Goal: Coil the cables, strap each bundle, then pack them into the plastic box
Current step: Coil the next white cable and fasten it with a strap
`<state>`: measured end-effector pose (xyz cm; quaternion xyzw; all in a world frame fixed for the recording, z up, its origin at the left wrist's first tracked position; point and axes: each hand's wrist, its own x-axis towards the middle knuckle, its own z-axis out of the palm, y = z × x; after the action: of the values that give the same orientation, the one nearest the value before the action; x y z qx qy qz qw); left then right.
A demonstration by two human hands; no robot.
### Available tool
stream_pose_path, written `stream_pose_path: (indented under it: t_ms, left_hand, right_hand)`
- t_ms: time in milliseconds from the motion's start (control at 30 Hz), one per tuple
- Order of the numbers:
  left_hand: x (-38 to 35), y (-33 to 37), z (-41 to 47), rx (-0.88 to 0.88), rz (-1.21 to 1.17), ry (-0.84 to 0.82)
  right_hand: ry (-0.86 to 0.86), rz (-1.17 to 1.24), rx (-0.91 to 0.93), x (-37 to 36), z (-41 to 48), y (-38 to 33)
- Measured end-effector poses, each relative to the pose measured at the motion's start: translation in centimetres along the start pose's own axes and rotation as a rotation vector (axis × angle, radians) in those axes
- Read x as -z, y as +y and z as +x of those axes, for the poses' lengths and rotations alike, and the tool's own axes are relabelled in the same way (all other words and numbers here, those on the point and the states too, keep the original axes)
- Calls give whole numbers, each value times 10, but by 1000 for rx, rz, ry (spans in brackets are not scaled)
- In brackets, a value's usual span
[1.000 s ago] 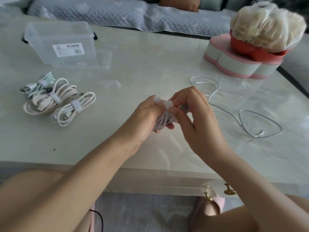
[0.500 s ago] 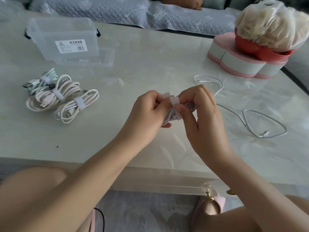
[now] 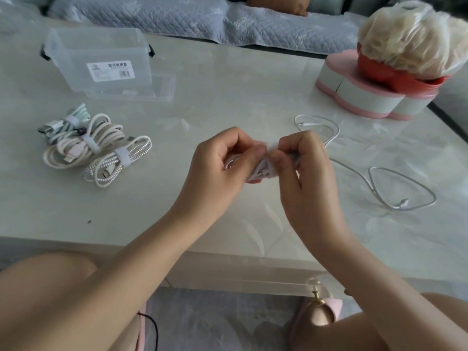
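Note:
Above the table's middle, my left hand (image 3: 222,158) and my right hand (image 3: 304,168) both grip a small white coiled cable (image 3: 260,171), mostly hidden between the fingers. My right fingers pinch a white strap (image 3: 272,145) at the top of that coil. Three strapped bundles lie at the left: a mint one (image 3: 73,120), a cream one (image 3: 83,145) and a silver braided one (image 3: 119,160). A loose white cable (image 3: 374,178) sprawls on the table to the right. The clear plastic box (image 3: 101,57) stands open at the back left.
The box's clear lid (image 3: 162,87) lies flat beside the box. A pink and white flower-shaped container (image 3: 362,97) with a red bowl and a bagged pale bundle (image 3: 415,39) sits at the back right. A grey quilted sofa (image 3: 202,19) runs behind the table.
My hands have drawn closer together around the coil, and the strap end that stuck up is now pressed down under my fingers. The view has shifted slightly.

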<state>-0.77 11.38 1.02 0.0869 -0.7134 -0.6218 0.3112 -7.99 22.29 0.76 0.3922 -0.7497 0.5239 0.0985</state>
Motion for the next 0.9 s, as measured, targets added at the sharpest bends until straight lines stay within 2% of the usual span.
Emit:
stream_pose_path:
  t_ms: [100, 300, 467, 633, 733, 833, 900]
  left_hand:
    - [3, 0, -5, -6, 28, -76]
    - [15, 2, -9, -155, 280, -135]
    - [13, 3, -10, -339, 425, -74]
    - [17, 4, -6, -412, 467, -46]
    - [18, 3, -6, -361, 419, -40]
    - [16, 4, -8, -276, 309, -66]
    - [15, 5, -8, -285, 323, -108]
  right_hand:
    - [1, 80, -129, 3, 0, 1]
    - [-23, 85, -186, 3, -4, -4]
    - [-58, 132, -236, 5, 0, -7]
    - [-133, 321, -262, 9, 6, -10]
    - [-250, 284, -169, 20, 12, -13]
    - [-313, 95, 8, 32, 18, -15]
    - [-355, 15, 68, 38, 20, -15]
